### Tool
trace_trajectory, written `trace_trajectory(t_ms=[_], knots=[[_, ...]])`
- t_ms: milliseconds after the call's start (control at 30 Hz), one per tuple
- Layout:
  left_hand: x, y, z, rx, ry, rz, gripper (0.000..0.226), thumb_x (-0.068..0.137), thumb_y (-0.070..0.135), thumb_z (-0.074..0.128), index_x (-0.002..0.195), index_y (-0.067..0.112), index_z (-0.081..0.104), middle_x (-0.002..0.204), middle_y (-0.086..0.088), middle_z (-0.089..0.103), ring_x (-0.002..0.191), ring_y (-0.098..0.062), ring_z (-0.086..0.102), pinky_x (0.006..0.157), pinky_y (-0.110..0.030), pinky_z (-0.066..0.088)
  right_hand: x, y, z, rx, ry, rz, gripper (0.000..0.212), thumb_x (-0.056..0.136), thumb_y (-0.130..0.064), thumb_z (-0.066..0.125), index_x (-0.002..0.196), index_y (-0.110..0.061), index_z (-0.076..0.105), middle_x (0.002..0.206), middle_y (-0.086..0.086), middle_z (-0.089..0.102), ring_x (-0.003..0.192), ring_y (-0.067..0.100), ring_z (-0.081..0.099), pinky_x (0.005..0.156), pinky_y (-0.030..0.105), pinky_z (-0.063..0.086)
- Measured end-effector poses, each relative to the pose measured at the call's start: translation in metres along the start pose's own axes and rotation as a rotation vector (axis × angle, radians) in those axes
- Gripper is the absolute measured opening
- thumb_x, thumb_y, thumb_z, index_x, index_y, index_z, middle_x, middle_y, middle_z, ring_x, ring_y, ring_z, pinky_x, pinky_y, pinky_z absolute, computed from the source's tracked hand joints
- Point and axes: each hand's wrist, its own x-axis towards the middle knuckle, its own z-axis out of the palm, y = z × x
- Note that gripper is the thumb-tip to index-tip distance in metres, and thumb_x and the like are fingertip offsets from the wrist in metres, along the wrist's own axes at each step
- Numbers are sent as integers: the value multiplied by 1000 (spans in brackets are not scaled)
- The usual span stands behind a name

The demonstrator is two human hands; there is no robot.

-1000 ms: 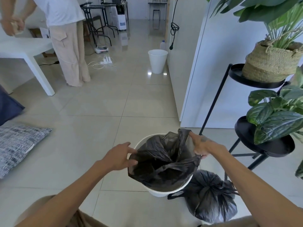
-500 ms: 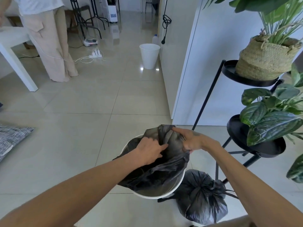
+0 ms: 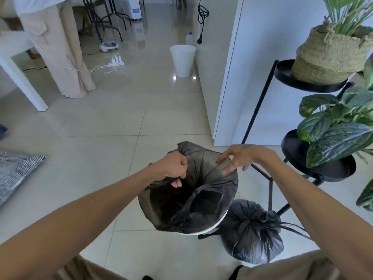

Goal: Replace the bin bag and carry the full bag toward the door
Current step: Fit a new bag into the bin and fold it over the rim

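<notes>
A fresh black bin bag [image 3: 203,174] lines a white bin [image 3: 203,230] on the floor in front of me, its mouth spread wide and dark inside. My left hand [image 3: 174,167] is closed on the bag's far-left edge, bunching the plastic. At the far-right edge, my right hand [image 3: 239,158] pinches the film between its fingers and stretches it outward. The full black bag [image 3: 252,231], knotted at the top, stands on the tiles just right of the bin, touching it.
A black plant stand [image 3: 262,110] with leafy pots sits close on the right. A white wall corner [image 3: 228,77] rises ahead. Farther off are a second white bin [image 3: 182,60], a power strip with cables [image 3: 116,62], a person's legs [image 3: 66,57] and a white table [image 3: 18,57].
Both hands moved from the bag's bunched middle out to its far edges, pulling the mouth open over the bin's rim. The view tilted down and closer.
</notes>
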Motion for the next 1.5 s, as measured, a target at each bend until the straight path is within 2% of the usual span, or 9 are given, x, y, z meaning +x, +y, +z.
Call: trace_trajectory(t_ms=[200, 300, 400, 500, 633, 833, 1200, 1367, 1500], knots=[[-12, 17, -10, -772, 168, -132, 25, 88, -16, 48, 105, 2, 55, 66, -15, 51, 32, -14, 51, 32, -17, 37, -11, -46, 18, -145, 738, -18, 44, 96, -51, 54, 118, -17, 70, 138, 3, 54, 127, 24, 50, 97, 37, 43], [-13, 11, -18, -956, 276, -127, 24, 91, -12, 46, 107, 3, 54, 65, -15, 52, 31, -14, 47, 32, -16, 36, -11, -61, 58, -260, 670, 19, 57, 86, -67, 56, 117, -21, 70, 153, 4, 37, 140, 28, 34, 108, 47, 37], [-21, -9, -23, -816, 388, -131, 23, 88, -15, 48, 101, 2, 56, 63, -17, 52, 29, -17, 44, 31, -17, 33, -6, -46, 91, -401, 411, 195, 67, 82, -53, 72, 139, -22, 54, 166, 3, 8, 151, 34, 9, 117, 57, 23], [-31, -40, -30, -376, 502, -100, 25, 84, -7, 56, 100, 9, 67, 70, -14, 63, 41, -23, 54, 37, -24, 44, -7, -20, 97, -326, 420, 289, 53, 87, -22, 71, 136, -18, 53, 157, 4, 25, 141, 31, 31, 110, 47, 41], [-40, -71, -35, 327, 538, -106, 36, 84, 22, 60, 119, 29, 68, 112, -4, 66, 97, -29, 65, 83, -34, 55, -19, -11, 78, -301, 483, 241, 51, 88, -20, 66, 136, -19, 50, 138, 2, 44, 128, 28, 48, 104, 42, 47], [-31, -68, -27, 706, 527, 38, 54, 84, 44, 66, 132, 24, 55, 131, -6, 48, 116, -30, 51, 87, -42, 51, -30, -23, 23, -209, 420, 206, 40, 90, -14, 60, 130, -22, 61, 135, 6, 56, 120, 27, 58, 100, 35, 49], [-8, -80, -5, 656, 414, 19, 64, 82, 59, 64, 139, 33, 49, 141, -7, 40, 128, -32, 44, 96, -48, 49, -9, -30, 52, -139, 558, 233, 83, 77, -51, 78, 145, -19, 43, 154, 3, 29, 137, 31, 38, 107, 46, 44], [0, -92, 2, 729, 359, -3, 70, 82, 55, 64, 145, 32, 41, 138, -7, 41, 125, -33, 46, 96, -48, 49, -2, -23, 60, -269, 521, 275, 94, 70, -40, 86, 146, -23, 32, 165, 4, -1, 139, 36, 33, 96, 46, 51], [4, -95, -1, 733, 361, 11, 64, 83, 51, 64, 141, 31, 45, 136, -6, 44, 123, -31, 47, 96, -47, 49, -2, -17, 48, -256, 485, 242, 78, 84, -21, 74, 150, -27, 34, 164, 4, 8, 142, 34, 30, 107, 48, 44]])
